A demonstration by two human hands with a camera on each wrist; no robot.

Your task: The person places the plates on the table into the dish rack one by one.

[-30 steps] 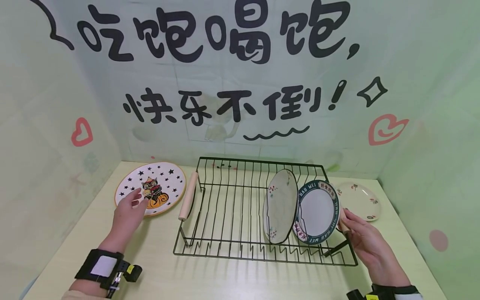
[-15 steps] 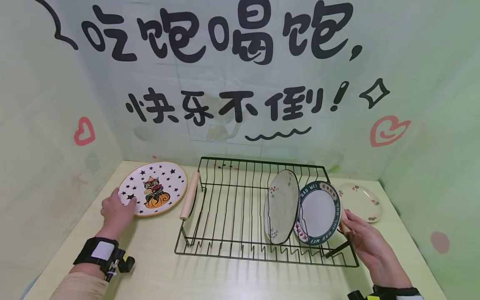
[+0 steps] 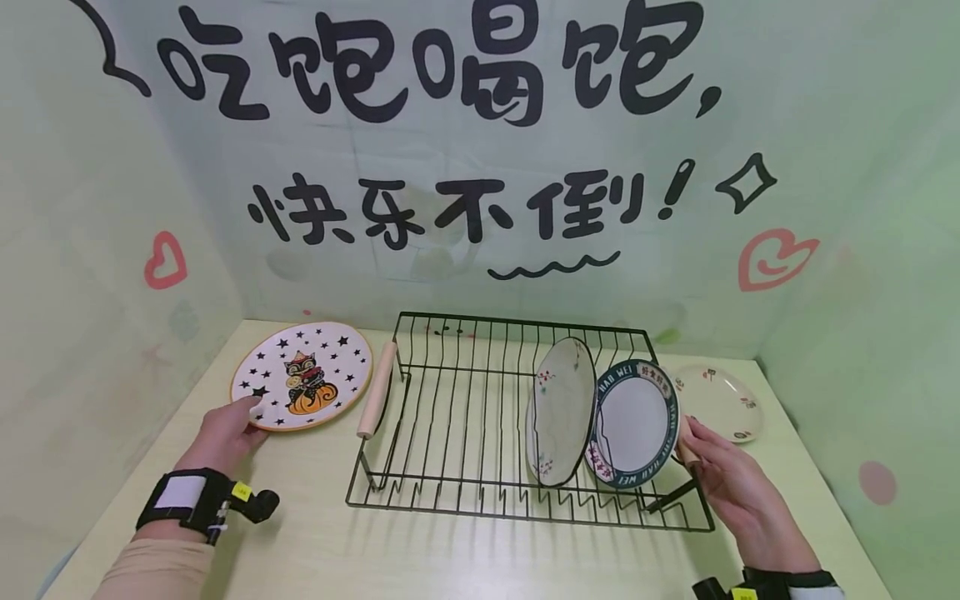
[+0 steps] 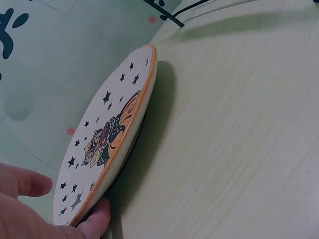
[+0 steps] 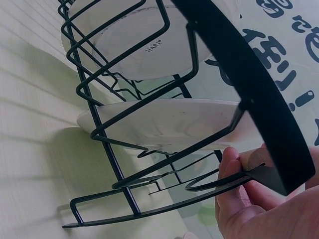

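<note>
At the table's left back, my left hand (image 3: 221, 437) grips the near-left rim of a round plate (image 3: 300, 375) with black stars, an orange edge and a cat on a pumpkin. In the left wrist view, the plate (image 4: 107, 124) is tilted, with a fingertip (image 4: 102, 214) under its rim. My right hand (image 3: 742, 492) holds the right-end handle of a black wire dish rack (image 3: 525, 518); its fingers curl there in the right wrist view. Two plates lean in the rack's right part: a floral plate (image 3: 561, 417) and a blue-rimmed plate (image 3: 637, 421).
Behind the rack's right end, a pale plate (image 3: 720, 404) with small printed motifs lies on the table (image 3: 450, 567). A wooden handle (image 3: 377, 390) forms the rack's left end, close to the star plate. Printed cloth walls (image 3: 450, 283) enclose the back and sides.
My left hand has gone from over the star plate out to its left side, then down to grip its near-left rim. The right hand and the rack have stayed in place.
</note>
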